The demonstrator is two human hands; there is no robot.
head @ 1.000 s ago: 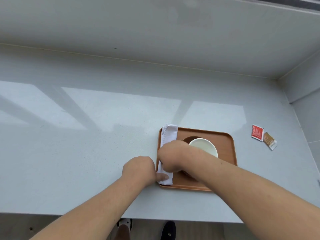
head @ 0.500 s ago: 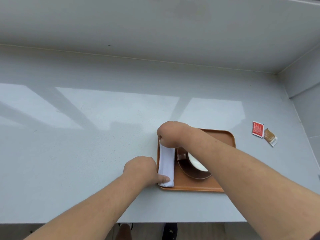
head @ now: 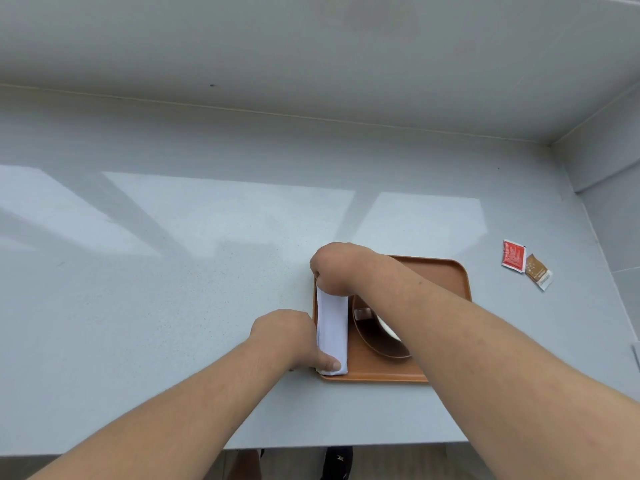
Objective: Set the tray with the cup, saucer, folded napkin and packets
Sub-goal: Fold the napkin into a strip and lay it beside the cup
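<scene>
A folded white napkin (head: 332, 327) lies along the left edge of the brown tray (head: 446, 275). My left hand (head: 287, 337) pins the napkin's near end with its thumb. My right hand (head: 337, 268) pinches the napkin's far end at the tray's far left corner. A brown saucer (head: 377, 337) with a white cup (head: 389, 332) sits on the tray, mostly hidden under my right forearm. A red packet (head: 513, 256) and a brown packet (head: 538, 271) lie on the counter to the right of the tray.
The grey counter (head: 173, 289) meets a wall at the back and another at the right. Its front edge runs just below the tray. Shoes (head: 337, 462) show on the floor beneath.
My right hand has slid from the napkin's near part to its far end, smoothing it flat along the tray edge. My left hand stayed on the near end.
</scene>
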